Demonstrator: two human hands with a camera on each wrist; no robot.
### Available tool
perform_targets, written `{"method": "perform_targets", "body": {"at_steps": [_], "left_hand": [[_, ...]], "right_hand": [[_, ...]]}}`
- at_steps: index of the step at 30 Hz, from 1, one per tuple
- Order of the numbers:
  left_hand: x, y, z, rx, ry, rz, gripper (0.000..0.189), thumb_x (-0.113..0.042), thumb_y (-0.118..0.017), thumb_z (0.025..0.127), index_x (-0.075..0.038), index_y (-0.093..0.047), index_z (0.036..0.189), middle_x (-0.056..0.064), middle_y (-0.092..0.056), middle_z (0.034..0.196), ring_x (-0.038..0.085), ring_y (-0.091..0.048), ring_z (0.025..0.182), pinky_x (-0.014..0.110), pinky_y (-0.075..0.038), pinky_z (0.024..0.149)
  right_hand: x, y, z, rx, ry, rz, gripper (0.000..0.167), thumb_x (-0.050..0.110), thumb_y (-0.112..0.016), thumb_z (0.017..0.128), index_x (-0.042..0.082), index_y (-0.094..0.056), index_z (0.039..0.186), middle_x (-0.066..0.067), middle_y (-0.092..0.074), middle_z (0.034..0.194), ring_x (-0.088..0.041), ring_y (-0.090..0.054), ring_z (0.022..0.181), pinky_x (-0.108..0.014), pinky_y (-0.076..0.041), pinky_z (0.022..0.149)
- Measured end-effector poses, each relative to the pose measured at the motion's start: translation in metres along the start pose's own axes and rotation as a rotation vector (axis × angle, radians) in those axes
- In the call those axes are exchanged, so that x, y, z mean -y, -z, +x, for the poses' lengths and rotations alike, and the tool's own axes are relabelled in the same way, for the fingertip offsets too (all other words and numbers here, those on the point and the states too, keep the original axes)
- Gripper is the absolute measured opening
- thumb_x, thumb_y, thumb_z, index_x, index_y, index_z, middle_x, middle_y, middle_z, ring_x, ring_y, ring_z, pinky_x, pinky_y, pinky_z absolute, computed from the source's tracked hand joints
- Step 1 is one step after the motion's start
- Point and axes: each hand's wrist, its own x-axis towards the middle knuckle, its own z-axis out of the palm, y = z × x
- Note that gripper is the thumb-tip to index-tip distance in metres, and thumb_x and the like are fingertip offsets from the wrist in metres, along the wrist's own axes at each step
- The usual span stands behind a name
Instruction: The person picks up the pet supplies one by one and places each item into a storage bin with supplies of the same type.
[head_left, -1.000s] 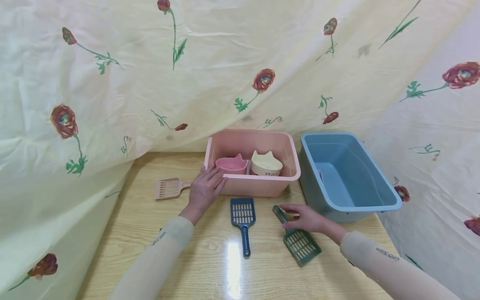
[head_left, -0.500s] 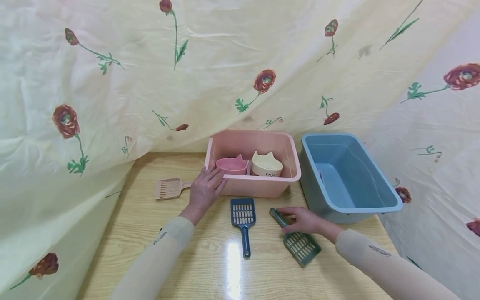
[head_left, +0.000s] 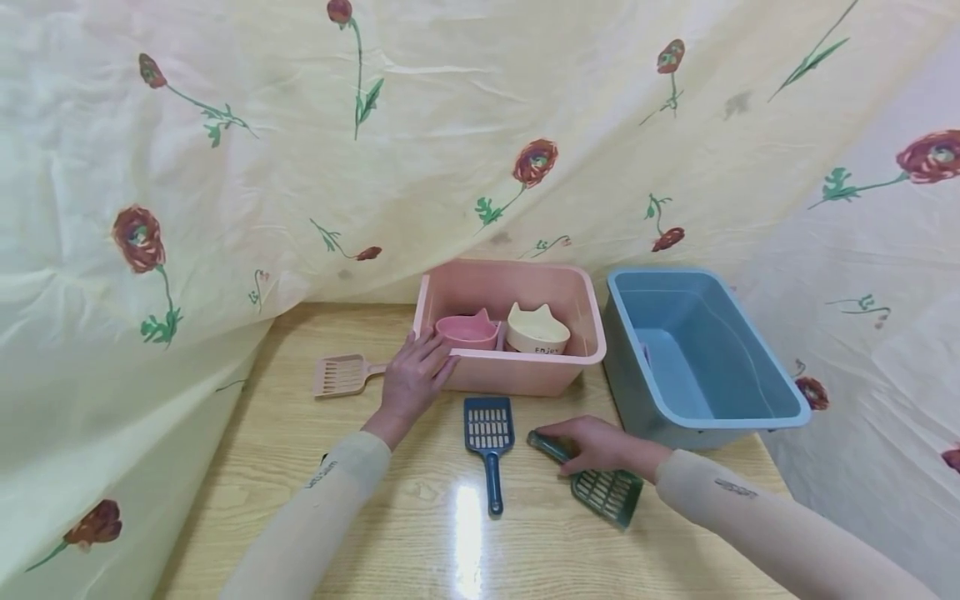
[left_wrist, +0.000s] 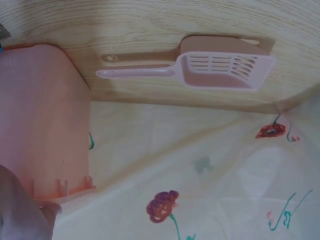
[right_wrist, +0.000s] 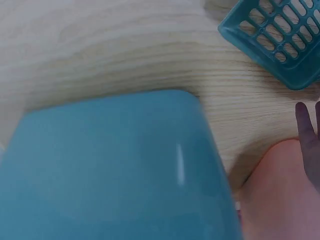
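My left hand (head_left: 408,383) holds the front left rim of a pink litter box (head_left: 517,377), fingers over the edge. Inside the box sit a pink cat-eared bowl (head_left: 467,332) and a cream cat-eared bowl (head_left: 538,329). To the right, my right hand (head_left: 600,446) grips a green litter scoop (head_left: 609,498) by its handle, the slotted head tilted toward the lower right. Some fingers show at the edge of the right wrist view, near the scoop head (right_wrist: 280,42). A dark blue litter scoop (head_left: 491,467) lies between my hands.
A blue litter box (head_left: 750,421) stands at the right, close to my right hand. The pale pink scoop (left_wrist: 220,82) lies left of the pink box on the wooden table (head_left: 300,475). A flowered cloth (head_left: 420,192) hangs behind and at both sides.
My right hand has shifted left and slightly down with the green scoop. The scoop's handle end swung left and down, and its head tipped. My left hand has stayed on the pink box.
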Motion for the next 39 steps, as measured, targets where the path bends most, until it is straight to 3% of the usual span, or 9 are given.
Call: {"method": "perform_targets", "body": {"at_steps": [7,14,18,23,30,39], "left_hand": [[0.0,-0.001,0.002,0.0,-0.006,-0.008,0.034,-0.024,-0.088,0.091,-0.008,-0.081,0.12,0.015,-0.076,0.125,0.037,-0.073,0.121,0.056,-0.054,0.107],[0.0,-0.002,0.001,-0.003,-0.013,-0.007,0.033,-0.024,-0.088,0.091,-0.007,-0.081,0.118,0.015,-0.076,0.125,0.038,-0.073,0.12,0.057,-0.054,0.106],[-0.001,-0.003,0.001,0.002,-0.014,0.001,0.034,-0.025,-0.088,0.091,-0.008,-0.081,0.12,0.015,-0.076,0.126,0.037,-0.073,0.121,0.057,-0.054,0.106],[-0.001,-0.003,0.001,0.003,-0.012,-0.003,0.033,-0.025,-0.087,0.092,-0.009,-0.081,0.12,0.014,-0.076,0.126,0.036,-0.072,0.121,0.057,-0.054,0.106],[0.0,-0.005,0.0,-0.004,-0.014,-0.007,0.033,-0.024,-0.088,0.091,-0.008,-0.081,0.119,0.015,-0.076,0.125,0.038,-0.073,0.12,0.057,-0.054,0.107],[0.0,-0.001,0.002,-0.022,-0.022,-0.007,0.034,-0.022,-0.088,0.091,-0.007,-0.08,0.12,0.016,-0.076,0.125,0.038,-0.073,0.119,0.058,-0.055,0.106]], "right_hand": [[0.014,0.005,0.006,0.078,0.083,-0.149,0.072,0.019,-0.093,0.086,0.01,-0.062,0.15,-0.008,-0.069,0.145,-0.029,-0.067,0.131,-0.047,-0.055,0.11],[0.012,0.001,0.014,0.12,0.066,-0.264,0.073,0.024,-0.095,0.083,0.016,-0.064,0.149,-0.005,-0.067,0.147,-0.028,-0.064,0.135,-0.047,-0.053,0.113],[0.01,-0.001,0.017,0.152,0.098,-0.292,0.068,0.023,-0.094,0.084,0.02,-0.067,0.146,-0.002,-0.068,0.146,-0.026,-0.063,0.137,-0.046,-0.053,0.114],[0.011,0.002,0.022,0.196,0.177,-0.32,0.062,0.017,-0.092,0.086,0.024,-0.069,0.143,0.003,-0.068,0.146,-0.022,-0.061,0.139,-0.045,-0.053,0.114],[0.008,0.01,0.028,0.185,0.314,-0.42,0.06,0.009,-0.091,0.086,0.022,-0.07,0.142,0.005,-0.07,0.143,-0.021,-0.061,0.139,-0.043,-0.052,0.114],[0.006,0.014,0.025,0.19,0.256,-0.392,0.061,0.019,-0.092,0.087,0.024,-0.068,0.143,0.002,-0.067,0.145,-0.024,-0.059,0.139,-0.045,-0.049,0.118]]}}
